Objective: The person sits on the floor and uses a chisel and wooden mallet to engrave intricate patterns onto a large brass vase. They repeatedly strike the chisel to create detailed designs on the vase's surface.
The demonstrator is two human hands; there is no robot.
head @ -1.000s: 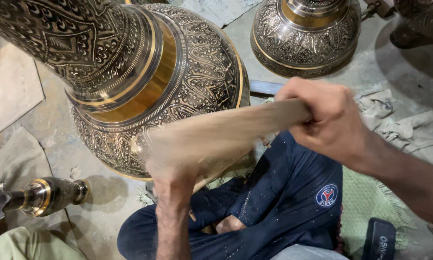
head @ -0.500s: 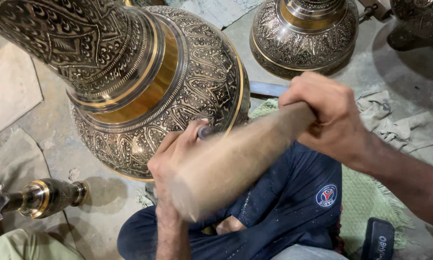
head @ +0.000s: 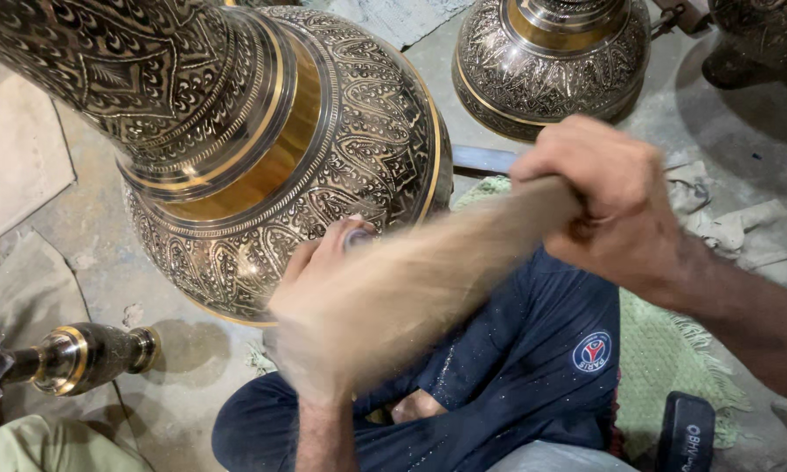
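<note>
A large engraved metal vase (head: pixel 262 149), dark with gold bands, leans across my lap. My right hand (head: pixel 608 197) grips the handle end of a thick wooden mallet (head: pixel 428 271), which is blurred by motion. My left hand (head: pixel 319 288) sits under the mallet head, pinching a small metal chisel (head: pixel 357 238) against the vase's belly. My legs in dark blue trousers (head: pixel 516 385) are crossed below.
A second engraved vase (head: pixel 546 61) stands at the back. A small brass-banded metal part (head: pixel 79 358) lies at the left on the concrete floor. A green mat (head: pixel 665 358), white rags (head: pixel 734 232) and a dark hammer head (head: pixel 684 433) are at the right.
The mallet has swung up and down over the chisel. My left hand stays at the vase's belly; the right hand has shifted slightly.
</note>
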